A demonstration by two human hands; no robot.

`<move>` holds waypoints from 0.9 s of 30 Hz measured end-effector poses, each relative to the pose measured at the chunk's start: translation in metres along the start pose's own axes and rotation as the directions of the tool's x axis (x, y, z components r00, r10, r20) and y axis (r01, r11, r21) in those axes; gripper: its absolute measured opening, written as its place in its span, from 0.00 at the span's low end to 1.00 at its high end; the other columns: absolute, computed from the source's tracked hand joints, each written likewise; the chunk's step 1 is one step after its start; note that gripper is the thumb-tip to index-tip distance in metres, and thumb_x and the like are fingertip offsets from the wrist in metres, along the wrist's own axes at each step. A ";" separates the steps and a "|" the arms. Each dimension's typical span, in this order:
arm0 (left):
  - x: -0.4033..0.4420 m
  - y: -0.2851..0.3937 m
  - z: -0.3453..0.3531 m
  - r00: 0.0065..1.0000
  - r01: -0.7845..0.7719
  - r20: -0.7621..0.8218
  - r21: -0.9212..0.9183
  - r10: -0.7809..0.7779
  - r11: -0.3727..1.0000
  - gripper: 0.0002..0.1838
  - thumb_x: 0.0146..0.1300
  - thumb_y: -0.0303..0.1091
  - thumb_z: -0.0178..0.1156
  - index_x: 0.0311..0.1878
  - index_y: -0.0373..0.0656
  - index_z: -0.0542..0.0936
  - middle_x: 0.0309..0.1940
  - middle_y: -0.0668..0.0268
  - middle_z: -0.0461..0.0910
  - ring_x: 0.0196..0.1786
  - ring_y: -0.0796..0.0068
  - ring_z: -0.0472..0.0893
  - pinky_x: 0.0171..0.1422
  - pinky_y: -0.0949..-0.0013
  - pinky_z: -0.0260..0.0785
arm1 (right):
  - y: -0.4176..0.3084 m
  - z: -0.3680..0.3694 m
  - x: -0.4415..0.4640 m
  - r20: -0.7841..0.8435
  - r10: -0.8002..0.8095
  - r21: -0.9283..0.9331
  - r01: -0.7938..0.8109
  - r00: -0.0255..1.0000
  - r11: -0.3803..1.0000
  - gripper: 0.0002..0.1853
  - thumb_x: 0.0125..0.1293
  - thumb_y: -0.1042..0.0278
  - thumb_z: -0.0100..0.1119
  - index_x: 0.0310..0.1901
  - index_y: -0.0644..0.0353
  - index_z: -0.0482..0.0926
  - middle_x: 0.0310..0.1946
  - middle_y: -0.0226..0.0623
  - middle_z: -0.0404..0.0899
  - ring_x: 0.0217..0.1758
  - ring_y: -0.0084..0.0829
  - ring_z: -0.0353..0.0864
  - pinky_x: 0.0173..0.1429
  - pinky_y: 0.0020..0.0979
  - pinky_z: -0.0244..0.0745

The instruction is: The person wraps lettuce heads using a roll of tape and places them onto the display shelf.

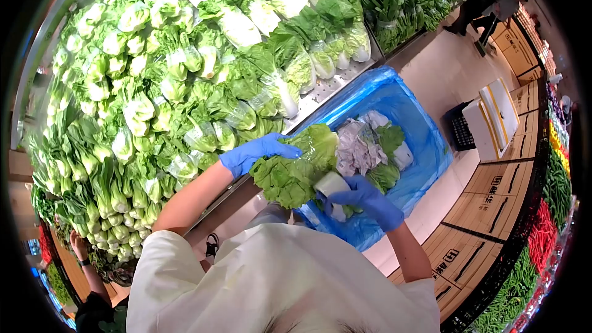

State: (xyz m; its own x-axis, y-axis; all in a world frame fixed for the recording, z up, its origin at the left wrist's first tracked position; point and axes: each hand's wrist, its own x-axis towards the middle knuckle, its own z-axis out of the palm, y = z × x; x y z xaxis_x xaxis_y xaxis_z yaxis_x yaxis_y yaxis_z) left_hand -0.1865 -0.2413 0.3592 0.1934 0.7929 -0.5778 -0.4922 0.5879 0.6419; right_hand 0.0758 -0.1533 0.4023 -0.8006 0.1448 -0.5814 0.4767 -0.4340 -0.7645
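My left hand (pixel 259 152), in a blue glove, grips the back of a leafy green lettuce (pixel 288 176) with its fingers closed on the leaves. My right hand (pixel 371 202), also gloved in blue, is wrapped round a whitish roll of tape (pixel 332 186), close against the lettuce's right side. Both hands are over the near end of a crate lined with blue plastic (pixel 431 179). Inside the crate, crumpled printed paper (pixel 361 148) lies among more green leaves (pixel 387 176).
A sloped display (pixel 350 74) of bok choy (pixel 117 194) and napa cabbage (pixel 239 24) runs along the left. Cardboard boxes (pixel 481 213) and a white foam box (pixel 493 120) stand at the right. Another person's arm (pixel 91 271) reaches in at lower left; people (pixel 490 3) stand far right.
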 end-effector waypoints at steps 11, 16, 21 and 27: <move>-0.022 0.011 0.050 0.938 -0.018 0.336 0.306 -0.091 0.952 0.34 0.56 0.23 0.62 0.65 0.35 0.60 0.43 0.54 0.79 0.46 0.71 0.80 0.50 0.72 0.74 | 0.092 -0.049 0.034 -0.031 -0.345 -0.543 0.274 0.938 0.794 0.30 0.54 0.67 0.62 0.60 0.62 0.66 0.53 0.35 0.73 0.52 0.28 0.74 0.58 0.27 0.66; -0.019 0.004 0.059 0.915 0.073 0.331 0.423 -0.230 0.903 0.37 0.57 0.21 0.59 0.67 0.33 0.53 0.44 0.56 0.78 0.47 0.72 0.79 0.53 0.72 0.73 | 0.059 -0.039 0.047 0.007 -0.256 -0.068 0.255 0.967 0.964 0.27 0.59 0.69 0.56 0.60 0.63 0.65 0.53 0.36 0.73 0.55 0.28 0.72 0.60 0.28 0.66; -0.007 -0.011 0.043 0.915 0.094 0.361 0.245 -0.181 0.965 0.37 0.57 0.21 0.59 0.68 0.37 0.52 0.52 0.54 0.73 0.51 0.70 0.77 0.58 0.70 0.70 | -0.006 -0.028 0.051 0.135 -0.232 0.301 0.183 0.963 0.936 0.27 0.60 0.68 0.57 0.60 0.67 0.64 0.55 0.37 0.71 0.55 0.25 0.71 0.62 0.28 0.65; 0.012 -0.017 0.023 0.904 -0.323 0.385 0.331 0.186 0.887 0.36 0.55 0.20 0.60 0.67 0.40 0.58 0.50 0.65 0.76 0.52 0.78 0.74 0.59 0.73 0.66 | -0.034 0.008 0.022 0.146 -0.365 -0.066 0.377 0.920 0.924 0.31 0.58 0.68 0.61 0.61 0.67 0.63 0.54 0.36 0.71 0.56 0.22 0.69 0.61 0.25 0.62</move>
State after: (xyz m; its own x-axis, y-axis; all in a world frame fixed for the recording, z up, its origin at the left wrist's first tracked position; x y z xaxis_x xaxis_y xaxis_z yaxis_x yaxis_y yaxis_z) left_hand -0.1561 -0.2384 0.3533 0.4101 0.8877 -0.2093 -0.2178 0.3181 0.9227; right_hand 0.0391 -0.1426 0.4179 -0.9632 0.1615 -0.2151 0.1625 -0.2878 -0.9438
